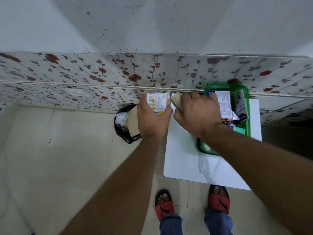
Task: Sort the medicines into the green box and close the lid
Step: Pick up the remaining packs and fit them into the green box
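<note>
Green box: open, standing at the far right of the white desk, close against the flower-patterned wall tiles; no lid can be made out in this view. Contents: several medicine packs already lying inside, among them a printed sachet, a dark-and-white pouch and a small green-white carton; sorting looks well underway, not finished. Left hand: fingers curled shut around a white and orange printed medicine pack, held up in the air to the left of the box, over the desk's left edge. Right hand: fingers closed on a small tan carton, held just beside the left hand and touching or nearly touching it; the forearm crosses over the near part of the box and hides it. Left to do, by judgement: both held items placed in or set aside, then the lid found and shut. Room: the near half of the desk is bare and free for setting things down; the wall leaves no space behind the box. Black waste bin: on the floor just left of the desk, below the left hand, already holding scraps, so a dropped pack could fall into it.
</note>
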